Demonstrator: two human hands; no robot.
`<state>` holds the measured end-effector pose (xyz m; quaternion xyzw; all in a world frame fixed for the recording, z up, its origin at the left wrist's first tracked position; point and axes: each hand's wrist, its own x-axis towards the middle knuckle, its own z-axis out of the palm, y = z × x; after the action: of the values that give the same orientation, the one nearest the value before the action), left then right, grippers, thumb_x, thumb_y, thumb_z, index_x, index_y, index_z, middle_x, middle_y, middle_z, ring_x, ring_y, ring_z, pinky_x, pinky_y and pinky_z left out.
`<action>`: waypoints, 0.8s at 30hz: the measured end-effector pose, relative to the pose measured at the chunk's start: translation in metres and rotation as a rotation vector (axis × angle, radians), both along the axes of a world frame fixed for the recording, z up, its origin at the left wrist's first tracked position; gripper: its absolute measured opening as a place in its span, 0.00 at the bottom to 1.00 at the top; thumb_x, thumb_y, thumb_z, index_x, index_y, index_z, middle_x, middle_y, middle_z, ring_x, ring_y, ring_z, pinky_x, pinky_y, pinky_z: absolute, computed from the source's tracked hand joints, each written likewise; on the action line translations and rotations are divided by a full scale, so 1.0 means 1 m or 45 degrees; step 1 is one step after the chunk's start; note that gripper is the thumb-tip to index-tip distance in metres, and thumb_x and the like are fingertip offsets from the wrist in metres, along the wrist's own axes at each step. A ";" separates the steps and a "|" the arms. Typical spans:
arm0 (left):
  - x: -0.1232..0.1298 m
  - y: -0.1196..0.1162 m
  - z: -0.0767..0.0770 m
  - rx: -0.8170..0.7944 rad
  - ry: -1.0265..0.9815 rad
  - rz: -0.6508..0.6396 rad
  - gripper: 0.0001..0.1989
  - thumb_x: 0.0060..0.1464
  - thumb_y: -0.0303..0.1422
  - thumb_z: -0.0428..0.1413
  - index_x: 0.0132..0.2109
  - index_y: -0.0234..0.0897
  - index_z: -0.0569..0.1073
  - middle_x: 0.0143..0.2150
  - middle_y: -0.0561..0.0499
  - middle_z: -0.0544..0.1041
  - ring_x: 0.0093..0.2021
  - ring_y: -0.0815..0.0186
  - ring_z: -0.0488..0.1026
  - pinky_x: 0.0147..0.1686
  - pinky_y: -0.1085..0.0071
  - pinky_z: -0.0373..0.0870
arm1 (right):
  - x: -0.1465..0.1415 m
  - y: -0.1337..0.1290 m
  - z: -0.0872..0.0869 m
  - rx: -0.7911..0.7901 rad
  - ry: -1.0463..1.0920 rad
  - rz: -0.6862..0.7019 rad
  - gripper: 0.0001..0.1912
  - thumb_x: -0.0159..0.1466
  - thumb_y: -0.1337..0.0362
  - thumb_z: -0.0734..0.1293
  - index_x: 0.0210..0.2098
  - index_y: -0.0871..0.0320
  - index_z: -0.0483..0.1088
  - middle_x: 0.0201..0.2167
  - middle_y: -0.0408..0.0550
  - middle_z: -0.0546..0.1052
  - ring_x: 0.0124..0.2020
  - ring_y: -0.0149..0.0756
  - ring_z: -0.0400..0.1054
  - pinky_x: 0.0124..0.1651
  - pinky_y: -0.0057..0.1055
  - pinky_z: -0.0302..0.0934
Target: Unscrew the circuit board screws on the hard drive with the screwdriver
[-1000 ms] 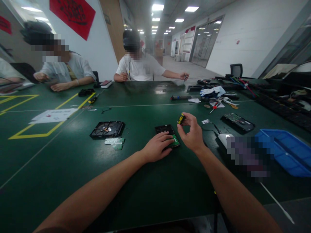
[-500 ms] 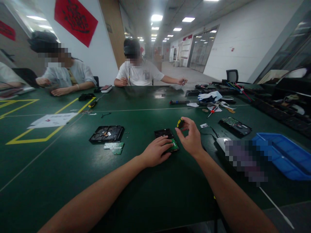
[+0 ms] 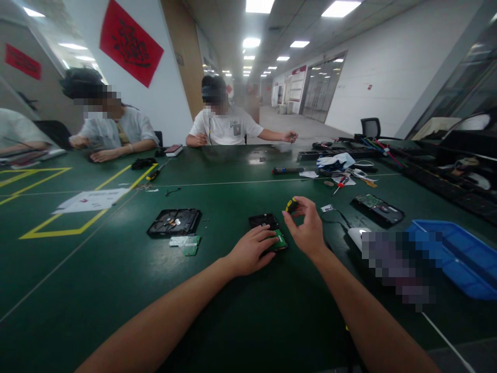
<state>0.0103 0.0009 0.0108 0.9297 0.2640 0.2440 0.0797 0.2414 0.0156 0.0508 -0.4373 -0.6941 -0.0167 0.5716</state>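
My left hand (image 3: 252, 250) lies with spread fingers over a small black hard drive (image 3: 264, 220) that has a green circuit board (image 3: 279, 240). The fingertips rest on the board side and cover part of it. Just right of the drive, my right hand (image 3: 306, 224) is raised and pinches a yellow and black screwdriver handle (image 3: 291, 205); the tool's shaft cannot be made out. To the left sit a larger black drive case (image 3: 174, 223) and loose green boards (image 3: 186, 244), with tiny screws (image 3: 206, 220) beside them.
A blue tray (image 3: 458, 259), a pale device (image 3: 359, 238) with a cable and another drive (image 3: 378, 208) are at the right. Farther back lie gloves (image 3: 336, 160), a red screwdriver (image 3: 341, 183) and a dark rod (image 3: 288, 170). People sit across the green table (image 3: 116, 280).
The view has tilted up slightly, so everything sits a little lower in the picture. My hands keep nearly the same places, with the handle still pinched in my right hand.
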 end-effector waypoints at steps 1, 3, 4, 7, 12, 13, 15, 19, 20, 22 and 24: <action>0.000 0.000 0.000 0.000 -0.001 -0.003 0.23 0.69 0.38 0.58 0.67 0.40 0.71 0.68 0.42 0.75 0.75 0.47 0.65 0.74 0.43 0.64 | 0.000 0.000 0.000 0.005 -0.007 -0.003 0.27 0.69 0.59 0.74 0.64 0.50 0.65 0.53 0.55 0.75 0.42 0.43 0.76 0.45 0.47 0.79; 0.000 0.000 0.000 -0.002 -0.003 -0.006 0.23 0.69 0.39 0.58 0.67 0.40 0.71 0.68 0.42 0.75 0.75 0.47 0.65 0.74 0.43 0.64 | -0.001 -0.001 0.001 0.011 -0.019 0.004 0.25 0.70 0.59 0.73 0.64 0.50 0.65 0.53 0.54 0.75 0.42 0.43 0.76 0.45 0.46 0.78; 0.000 0.000 0.000 -0.003 -0.002 -0.008 0.23 0.70 0.39 0.58 0.67 0.40 0.71 0.68 0.42 0.75 0.75 0.47 0.65 0.74 0.43 0.64 | -0.002 -0.001 0.002 0.013 -0.016 0.010 0.25 0.70 0.60 0.73 0.64 0.50 0.65 0.53 0.54 0.75 0.43 0.43 0.76 0.45 0.46 0.78; 0.000 0.001 0.000 -0.004 -0.002 -0.010 0.22 0.70 0.39 0.57 0.67 0.40 0.71 0.68 0.42 0.75 0.75 0.47 0.64 0.73 0.43 0.64 | -0.003 -0.002 0.002 0.010 0.026 0.023 0.24 0.72 0.62 0.71 0.64 0.51 0.64 0.55 0.56 0.76 0.45 0.43 0.78 0.46 0.45 0.78; 0.000 0.002 -0.003 0.015 -0.015 -0.016 0.22 0.70 0.39 0.57 0.67 0.40 0.72 0.67 0.42 0.75 0.75 0.47 0.65 0.73 0.43 0.64 | -0.003 -0.002 0.002 0.018 0.015 0.006 0.23 0.71 0.60 0.72 0.62 0.50 0.66 0.53 0.53 0.76 0.42 0.43 0.77 0.44 0.46 0.78; 0.000 0.001 -0.003 0.018 -0.016 -0.014 0.22 0.70 0.39 0.57 0.67 0.40 0.72 0.68 0.42 0.75 0.75 0.47 0.65 0.73 0.43 0.64 | -0.002 -0.002 0.002 0.021 0.003 0.001 0.23 0.70 0.59 0.73 0.62 0.49 0.66 0.52 0.53 0.76 0.42 0.43 0.77 0.44 0.46 0.78; 0.000 0.001 -0.003 0.023 -0.016 -0.006 0.22 0.70 0.39 0.58 0.67 0.40 0.72 0.68 0.42 0.75 0.75 0.46 0.65 0.73 0.43 0.64 | -0.002 -0.003 0.003 0.021 -0.010 0.004 0.23 0.71 0.59 0.72 0.62 0.49 0.66 0.52 0.53 0.76 0.41 0.43 0.77 0.44 0.46 0.78; 0.000 0.000 -0.002 0.023 -0.019 0.005 0.22 0.69 0.38 0.58 0.66 0.40 0.72 0.67 0.41 0.75 0.74 0.47 0.65 0.73 0.43 0.65 | -0.003 -0.005 0.006 0.019 -0.001 0.023 0.21 0.72 0.61 0.70 0.63 0.50 0.65 0.54 0.55 0.77 0.42 0.43 0.78 0.45 0.46 0.79; 0.000 0.000 -0.002 0.023 -0.019 0.004 0.22 0.69 0.38 0.58 0.67 0.40 0.72 0.67 0.41 0.75 0.74 0.47 0.66 0.73 0.43 0.65 | -0.003 -0.006 0.007 0.019 -0.002 0.025 0.21 0.72 0.61 0.70 0.62 0.50 0.66 0.54 0.54 0.77 0.42 0.43 0.78 0.45 0.46 0.79; 0.000 0.000 -0.001 0.024 -0.020 -0.002 0.22 0.69 0.38 0.58 0.66 0.40 0.72 0.67 0.41 0.75 0.74 0.47 0.65 0.73 0.43 0.65 | -0.003 -0.006 0.008 0.018 -0.006 0.014 0.21 0.71 0.60 0.72 0.62 0.49 0.67 0.53 0.53 0.77 0.40 0.42 0.78 0.45 0.46 0.79; 0.000 0.001 -0.001 0.020 -0.014 -0.007 0.22 0.70 0.39 0.57 0.67 0.40 0.72 0.67 0.41 0.75 0.74 0.46 0.65 0.73 0.43 0.65 | -0.003 -0.006 0.008 0.018 -0.017 0.004 0.21 0.71 0.59 0.72 0.61 0.49 0.67 0.53 0.53 0.77 0.40 0.42 0.78 0.45 0.46 0.79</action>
<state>0.0099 0.0014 0.0094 0.9296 0.2592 0.2511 0.0745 0.2388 0.0093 0.0583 -0.4321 -0.6984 -0.0235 0.5701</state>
